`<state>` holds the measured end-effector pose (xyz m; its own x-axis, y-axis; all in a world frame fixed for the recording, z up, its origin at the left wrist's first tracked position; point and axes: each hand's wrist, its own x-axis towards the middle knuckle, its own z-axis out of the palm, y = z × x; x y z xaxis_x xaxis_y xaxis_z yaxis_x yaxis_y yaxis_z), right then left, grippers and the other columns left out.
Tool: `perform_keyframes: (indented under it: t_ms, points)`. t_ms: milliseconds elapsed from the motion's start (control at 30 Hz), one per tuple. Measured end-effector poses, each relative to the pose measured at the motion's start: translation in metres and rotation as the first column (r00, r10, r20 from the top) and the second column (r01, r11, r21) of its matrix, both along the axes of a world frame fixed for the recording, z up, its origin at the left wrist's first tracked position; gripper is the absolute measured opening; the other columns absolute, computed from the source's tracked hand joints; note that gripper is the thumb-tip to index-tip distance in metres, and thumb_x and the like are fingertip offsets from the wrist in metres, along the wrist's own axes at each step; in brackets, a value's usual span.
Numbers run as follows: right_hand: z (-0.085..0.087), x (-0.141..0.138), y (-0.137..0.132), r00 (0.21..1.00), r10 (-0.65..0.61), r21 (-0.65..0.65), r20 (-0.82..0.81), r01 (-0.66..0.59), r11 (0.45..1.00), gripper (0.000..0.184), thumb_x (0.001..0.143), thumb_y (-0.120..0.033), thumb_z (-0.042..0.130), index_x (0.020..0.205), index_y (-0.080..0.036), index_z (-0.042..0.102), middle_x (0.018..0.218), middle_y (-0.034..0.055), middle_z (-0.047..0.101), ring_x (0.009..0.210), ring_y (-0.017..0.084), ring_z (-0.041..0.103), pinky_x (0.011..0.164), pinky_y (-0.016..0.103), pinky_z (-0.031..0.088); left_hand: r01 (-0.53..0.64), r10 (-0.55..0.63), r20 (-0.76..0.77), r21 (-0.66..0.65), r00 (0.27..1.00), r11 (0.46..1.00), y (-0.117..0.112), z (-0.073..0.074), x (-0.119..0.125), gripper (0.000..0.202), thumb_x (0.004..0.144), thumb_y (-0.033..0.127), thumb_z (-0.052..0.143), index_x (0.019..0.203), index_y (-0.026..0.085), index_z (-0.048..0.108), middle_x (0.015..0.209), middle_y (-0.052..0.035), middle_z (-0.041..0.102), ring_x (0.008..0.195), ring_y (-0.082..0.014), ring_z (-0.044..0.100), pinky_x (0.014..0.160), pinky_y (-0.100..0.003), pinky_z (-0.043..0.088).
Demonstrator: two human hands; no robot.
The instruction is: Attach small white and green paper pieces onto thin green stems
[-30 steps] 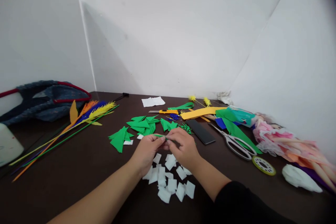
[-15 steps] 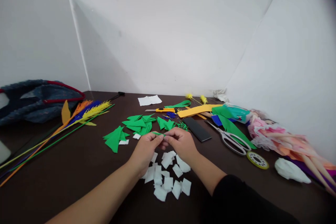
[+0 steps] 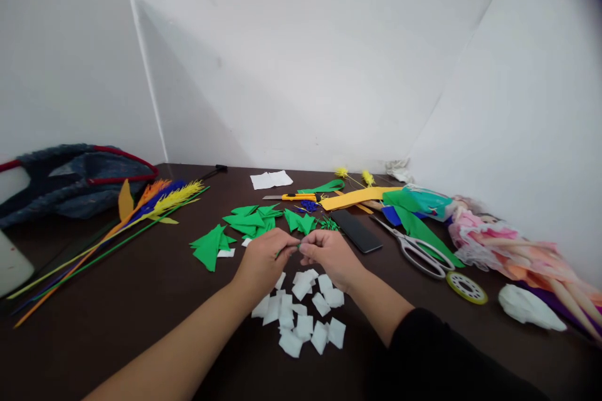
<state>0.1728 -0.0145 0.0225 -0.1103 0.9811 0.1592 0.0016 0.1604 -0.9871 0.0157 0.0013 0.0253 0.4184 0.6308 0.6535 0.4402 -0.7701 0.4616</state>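
Observation:
My left hand (image 3: 266, 260) and my right hand (image 3: 333, 257) meet over the middle of the table, fingertips touching. Both are closed in a pinch on a small green piece of crepe paper (image 3: 281, 253), mostly hidden by the fingers. Below them lie several small white paper squares (image 3: 305, 327). Just beyond my hands are green crepe paper triangles (image 3: 247, 220), with another cluster of green triangles (image 3: 208, 249) to the left. Some short green snippets (image 3: 328, 223) lie behind my right hand, beside a black phone-like slab (image 3: 356, 232).
A yellow utility knife (image 3: 298, 197) lies at the back with its blade out. To the right are scissors (image 3: 418, 252), a tape roll (image 3: 466, 288) and dolls (image 3: 522, 244). Long-stemmed paper flowers (image 3: 136, 219) and a denim bag (image 3: 70, 182) occupy the left side.
My left hand has turned, and the green strip that stretched between the fingertips is now mostly covered, angled beside the left fingers. The whole view has shifted slightly.

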Motion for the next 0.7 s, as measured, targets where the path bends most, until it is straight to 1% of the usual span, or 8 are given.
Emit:
perform_keyframes:
  t_ms: [133,233,300,367,433,467,600,700]
  points:
    - [0.001,0.003,0.0,0.914,-0.196,0.29,0.356,0.091,0.953,0.002,0.067,-0.016,0.06,0.068,-0.016,0.062,0.061,0.0,0.059,0.058,0.012,0.053,0.058,0.025,0.043,-0.085,0.084,-0.038,-0.041,0.996,0.996,-0.004,0.003,-0.001,0.011,0.075,0.018,0.052,0.074,0.019,0.062,0.071,-0.0019,0.062,0.069,-0.0152,0.055,0.062,-0.025,0.039]
    - [0.001,0.006,-0.002,0.786,-0.366,0.626,0.498,-0.035,0.779,0.008,0.074,-0.017,0.056,0.07,-0.017,0.064,0.067,0.0035,0.061,0.066,0.015,0.053,0.063,0.027,0.042,-0.097,0.102,0.003,-0.283,0.995,0.954,-0.007,0.006,0.0,0.01,0.073,0.021,0.052,0.067,0.018,0.06,0.063,-0.0004,0.06,0.062,-0.0145,0.053,0.058,-0.025,0.038]
    - [0.001,0.008,-0.003,0.739,-0.412,0.731,0.533,-0.157,0.665,0.012,0.078,-0.018,0.052,0.073,-0.017,0.063,0.07,0.0053,0.06,0.069,0.016,0.052,0.066,0.028,0.042,0.002,0.064,0.106,-0.531,0.992,0.847,-0.007,0.006,0.0,0.013,0.073,0.024,0.05,0.063,0.017,0.056,0.055,0.0013,0.056,0.053,-0.0129,0.051,0.054,-0.025,0.038]
    - [0.0,0.008,-0.004,0.718,-0.423,0.758,0.553,-0.222,0.613,0.014,0.08,-0.019,0.05,0.074,-0.017,0.063,0.071,0.006,0.06,0.071,0.016,0.052,0.067,0.028,0.042,0.143,0.015,0.216,-0.693,0.976,0.706,-0.006,0.005,-0.001,0.019,0.074,0.026,0.046,0.059,0.016,0.052,0.05,0.0023,0.053,0.048,-0.0114,0.048,0.052,-0.024,0.038]
    - [0.0,0.007,-0.005,0.729,-0.396,0.74,0.558,-0.221,0.635,0.013,0.079,-0.018,0.051,0.074,-0.017,0.062,0.07,0.005,0.059,0.07,0.015,0.052,0.067,0.027,0.042,0.213,-0.018,0.267,-0.727,0.964,0.653,-0.005,0.005,-0.003,0.022,0.077,0.028,0.043,0.059,0.016,0.05,0.05,0.0017,0.053,0.049,-0.0112,0.049,0.055,-0.025,0.04]
    - [0.001,0.006,-0.006,0.744,-0.373,0.716,0.555,-0.198,0.67,0.011,0.078,-0.017,0.051,0.073,-0.017,0.062,0.069,0.0041,0.059,0.069,0.015,0.052,0.066,0.026,0.042,0.212,-0.026,0.265,-0.705,0.964,0.677,-0.005,0.005,-0.004,0.021,0.077,0.029,0.044,0.063,0.015,0.051,0.054,0.0012,0.055,0.052,-0.0117,0.051,0.056,-0.025,0.04]
    - [0.003,0.0,-0.008,0.824,-0.267,0.464,0.5,0.005,0.886,0.007,0.07,-0.015,0.057,0.066,-0.017,0.062,0.062,-0.0002,0.059,0.06,0.012,0.052,0.056,0.023,0.04,0.081,-0.035,0.109,-0.461,0.993,0.884,-0.007,0.008,-0.009,0.029,0.065,0.026,0.062,0.091,0.019,0.053,0.079,-0.0006,0.061,0.074,-0.0154,0.055,0.067,-0.027,0.042]
    - [0.003,-0.004,-0.008,0.913,-0.149,0.176,0.379,0.086,0.981,0.005,0.067,-0.017,0.058,0.064,-0.016,0.061,0.055,-0.0016,0.058,0.053,0.011,0.052,0.052,0.022,0.04,0.011,-0.03,-0.068,-0.26,0.997,0.966,-0.008,0.009,-0.012,0.02,0.066,0.017,0.06,0.086,0.02,0.058,0.081,-0.0013,0.062,0.077,-0.0158,0.055,0.07,-0.027,0.041]
